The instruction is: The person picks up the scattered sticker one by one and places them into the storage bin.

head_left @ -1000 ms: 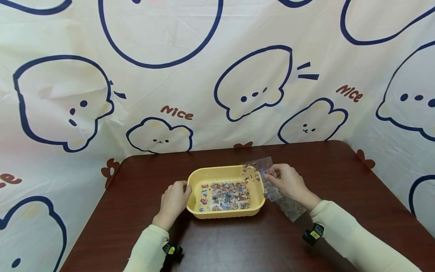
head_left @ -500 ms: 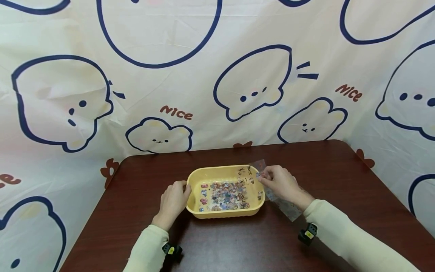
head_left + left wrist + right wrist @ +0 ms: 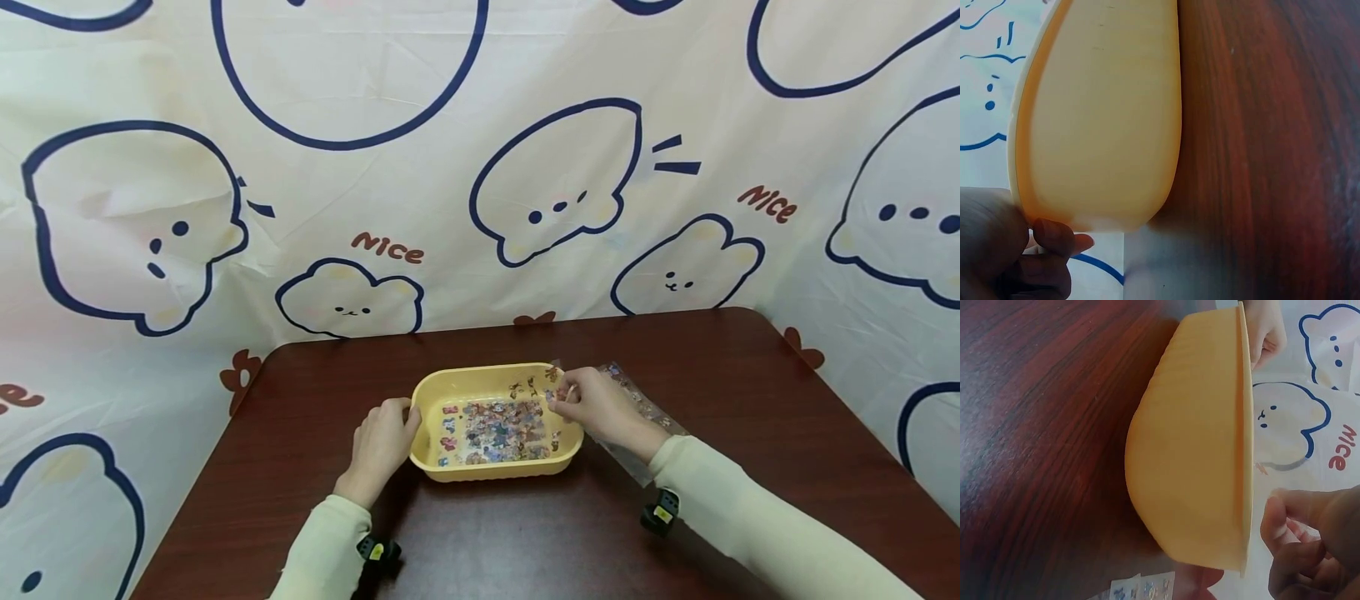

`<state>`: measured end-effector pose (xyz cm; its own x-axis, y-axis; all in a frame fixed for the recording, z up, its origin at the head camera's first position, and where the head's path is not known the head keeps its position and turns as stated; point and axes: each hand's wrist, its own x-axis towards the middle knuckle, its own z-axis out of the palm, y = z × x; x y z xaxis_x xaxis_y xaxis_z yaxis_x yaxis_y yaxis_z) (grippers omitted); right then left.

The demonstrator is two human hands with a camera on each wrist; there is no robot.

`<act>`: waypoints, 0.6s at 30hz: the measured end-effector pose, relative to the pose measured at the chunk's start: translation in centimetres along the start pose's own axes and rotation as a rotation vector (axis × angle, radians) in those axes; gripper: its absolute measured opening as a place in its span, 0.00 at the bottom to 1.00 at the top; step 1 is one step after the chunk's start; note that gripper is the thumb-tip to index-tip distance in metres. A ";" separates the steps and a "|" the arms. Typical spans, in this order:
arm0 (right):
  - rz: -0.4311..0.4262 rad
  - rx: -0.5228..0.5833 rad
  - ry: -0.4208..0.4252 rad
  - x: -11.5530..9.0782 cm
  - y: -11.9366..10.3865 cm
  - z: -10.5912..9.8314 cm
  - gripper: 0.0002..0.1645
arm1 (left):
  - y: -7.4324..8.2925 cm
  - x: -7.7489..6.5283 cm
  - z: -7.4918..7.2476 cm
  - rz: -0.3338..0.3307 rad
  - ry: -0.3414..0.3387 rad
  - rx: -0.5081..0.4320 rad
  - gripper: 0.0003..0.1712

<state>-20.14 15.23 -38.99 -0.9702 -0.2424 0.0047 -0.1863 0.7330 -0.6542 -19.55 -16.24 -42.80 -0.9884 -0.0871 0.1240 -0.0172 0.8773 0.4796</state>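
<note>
My left hand [image 3: 380, 450] grips the left end of a yellow plastic tray [image 3: 498, 473], thumb at the rim; the left wrist view shows curled fingers [image 3: 1052, 237] at that edge. Inside lie clear sheets of small colourful stickers [image 3: 502, 429]. Over the right end my right hand [image 3: 607, 410] pinches a clear sticker sheet [image 3: 517, 389] between thumb and fingertips. That sheet is see-through, and its outline blends with the tray. The right wrist view has the pinching fingers [image 3: 1282, 515] just beyond the tray's rim, with the sheet barely visible.
More clear sticker sheets [image 3: 651, 406] lie on the dark brown table [image 3: 525, 542] right of the tray, partly under my right forearm. Behind the table hangs a pale cloth [image 3: 442, 183] with blue cartoon outlines. Each sleeve carries a small black wrist camera [image 3: 660, 512].
My right hand has moved left over the tray's right end, carrying the clear sticker sheet further in. Sheets on the table have come into view behind it. The left hand and tray stay put.
</note>
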 end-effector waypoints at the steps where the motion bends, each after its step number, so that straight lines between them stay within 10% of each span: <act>1: 0.011 -0.004 -0.006 0.1 -0.2 0.1 0.10 | 0.0 0.0 0.0 0.000 -0.001 0.000 0.21; 18: 0.049 -0.095 -0.028 0.9 -1.3 2.0 0.10 | -0.1 0.1 0.0 -0.001 -0.012 -0.007 0.20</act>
<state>-20.50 12.75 -39.67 -0.9740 -0.2214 -0.0473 -0.1539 0.8009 -0.5787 -19.68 -16.35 -42.85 -0.9902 -0.0821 0.1131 -0.0170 0.8741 0.4855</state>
